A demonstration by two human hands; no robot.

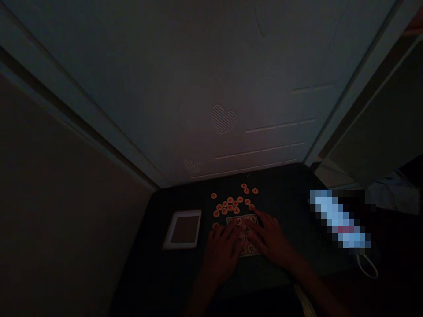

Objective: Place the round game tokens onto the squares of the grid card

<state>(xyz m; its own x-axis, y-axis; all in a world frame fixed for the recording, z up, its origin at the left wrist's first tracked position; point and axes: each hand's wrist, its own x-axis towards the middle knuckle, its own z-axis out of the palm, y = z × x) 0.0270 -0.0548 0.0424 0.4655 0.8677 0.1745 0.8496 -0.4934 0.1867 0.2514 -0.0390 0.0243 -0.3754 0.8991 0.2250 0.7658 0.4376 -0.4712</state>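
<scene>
In dim light, a shallow box or tray (pixel 259 252) with a pale rim lies on a dark table, holding several round Chinese chess pieces (pixel 251 249) with dark characters. My left hand (pixel 222 251) rests over its left part, fingers stretched out and apart; they hide some pieces. From the right, my right hand (pixel 273 233) reaches over the same box with spread fingers. One of its fingertips is at a red-marked piece (pixel 251 207) just beyond the far rim. More red-marked chess pieces (pixel 230 208) lie loosely bunched behind the box, and one sits close to my left fingers.
To the left lies an open, pale-lined lid or tray (pixel 184 229). A blurred-out, bright, phone-like object (pixel 340 220) is at the table's right side, with a white cord loop (pixel 367 267) below it. A pale panel with heart patterns (pixel 224 119) rises behind the dark table (pixel 152 220).
</scene>
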